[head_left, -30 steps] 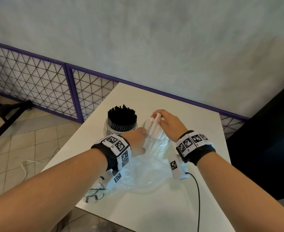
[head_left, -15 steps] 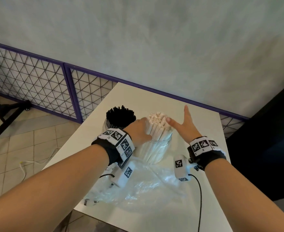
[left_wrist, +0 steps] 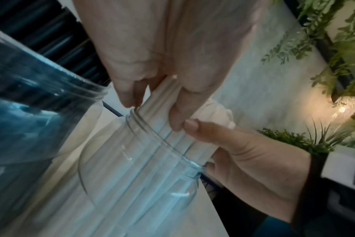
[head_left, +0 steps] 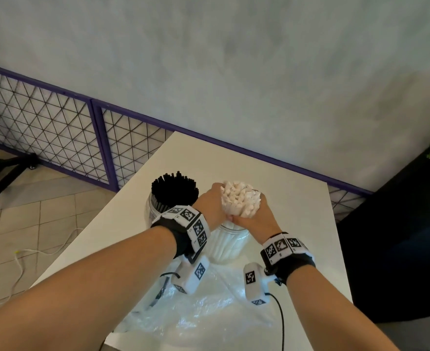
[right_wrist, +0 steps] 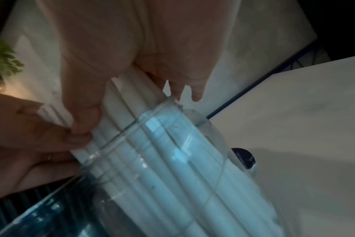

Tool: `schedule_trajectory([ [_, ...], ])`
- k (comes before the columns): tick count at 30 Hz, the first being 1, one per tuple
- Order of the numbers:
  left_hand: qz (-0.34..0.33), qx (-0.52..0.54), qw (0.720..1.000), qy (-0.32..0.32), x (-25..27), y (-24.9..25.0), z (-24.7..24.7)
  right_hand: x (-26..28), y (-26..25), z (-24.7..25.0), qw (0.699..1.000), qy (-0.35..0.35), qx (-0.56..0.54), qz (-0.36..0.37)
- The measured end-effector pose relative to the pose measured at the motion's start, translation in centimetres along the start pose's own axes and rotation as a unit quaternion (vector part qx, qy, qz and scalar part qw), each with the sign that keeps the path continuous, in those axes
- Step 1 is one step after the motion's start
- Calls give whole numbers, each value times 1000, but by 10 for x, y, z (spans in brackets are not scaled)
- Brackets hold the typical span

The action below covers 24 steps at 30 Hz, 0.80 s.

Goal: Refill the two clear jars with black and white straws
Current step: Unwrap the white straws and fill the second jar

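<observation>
In the middle of the white table, I am squeezing the white straws together with both hands.

My left hand and my right hand are both curling around the bunch, just above the mouth of the right clear jar. The black straws are standing in the left clear jar, just beside it on the left. If I am letting go too fast, I think the bunch could be fanning out and some straws could be falling out. If I am pushing sideways, my jar could be tipping or bumping the left one. The empty plastic bag is lying near me and looks slippery. There is open room far and to the right, but the table's left edge is close.
</observation>
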<state>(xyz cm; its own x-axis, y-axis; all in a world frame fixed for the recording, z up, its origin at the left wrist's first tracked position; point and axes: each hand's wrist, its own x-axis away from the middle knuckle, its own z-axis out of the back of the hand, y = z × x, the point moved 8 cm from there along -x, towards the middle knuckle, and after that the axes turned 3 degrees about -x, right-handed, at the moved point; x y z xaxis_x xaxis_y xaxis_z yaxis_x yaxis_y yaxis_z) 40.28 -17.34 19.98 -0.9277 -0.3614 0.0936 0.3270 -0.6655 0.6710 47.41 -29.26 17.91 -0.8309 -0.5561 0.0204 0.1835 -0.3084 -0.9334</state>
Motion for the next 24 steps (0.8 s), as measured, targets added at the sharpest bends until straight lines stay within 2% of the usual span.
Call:
schedule_trajectory([
  [4, -33, 55, 998, 15, 6, 3, 8, 4, -4, 10, 998, 27, -54, 9],
  [6, -49, 66, 997, -9, 9, 3, 6, 3, -10, 12, 999, 31, -6, 29],
  [8, -69, 16, 997, -30, 11, 4, 3, 5, -20, 10, 995, 17, 79, 60],
  [11, -82, -70, 993, -52, 12, 5, -2, 7, -32, -1, 962, -31, 233, 138],
  [13, -72, -82, 993, -55, 10, 5, -3, 4, -31, -4, 941, -42, 306, 138],
  [16, -74, -74, 994, -42, 10, 7, 0, 4, -36, 0, 928, -26, 339, 150],
  [19, -123, -76, 989, -3, 14, 13, 6, 10, -40, -1, 910, -20, 364, 198],
  [22, -125, -112, 986, -11, 15, 11, 4, 8, -34, -3, 913, -44, 368, 173],
  [24, -113, -122, 986, -27, 13, 11, 1, 6, -35, -3, 903, -53, 395, 160],
])
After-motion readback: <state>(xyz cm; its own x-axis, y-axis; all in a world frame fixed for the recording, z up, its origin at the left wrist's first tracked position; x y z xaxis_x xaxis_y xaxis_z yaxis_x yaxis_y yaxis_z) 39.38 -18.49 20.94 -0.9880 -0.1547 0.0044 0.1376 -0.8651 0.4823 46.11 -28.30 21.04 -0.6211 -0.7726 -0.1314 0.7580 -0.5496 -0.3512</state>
